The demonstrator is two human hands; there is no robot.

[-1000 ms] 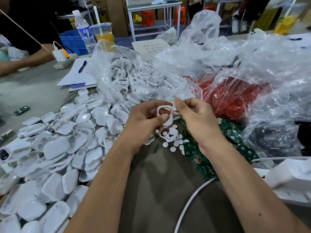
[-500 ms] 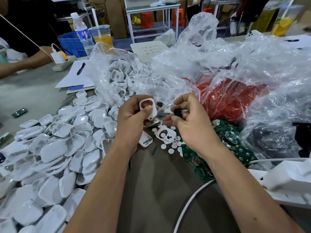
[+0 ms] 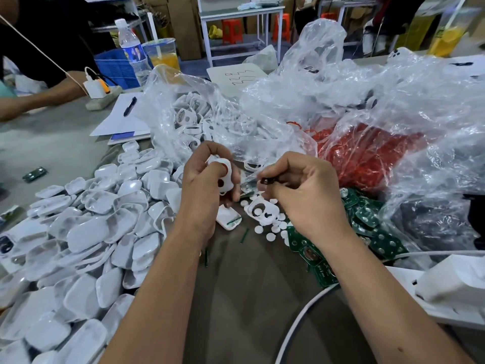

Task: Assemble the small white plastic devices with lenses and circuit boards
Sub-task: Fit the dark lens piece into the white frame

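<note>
**White shell and dark lens brought close above the bench**

White shell [image 3: 225, 177] sat gripped in the left hand [image 3: 207, 190]. The right hand [image 3: 301, 193], empty a second earlier, pinched a small dark lens [image 3: 266, 181] just beside it; fitting likely followed. Plastic bags [image 3: 341, 101] crowded behind; bare bench [image 3: 249, 285] lay nearer.

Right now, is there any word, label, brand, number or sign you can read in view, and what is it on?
None can be read outright.
White sheet behind the clear plastic bags: handwritten dark zigzag marks, not legible.
Clear plastic water bottle: blue label with a picture, print too small.
Green circuit boards: white print, too blurred.
White paper at far right: dark mark, unreadable.
</note>
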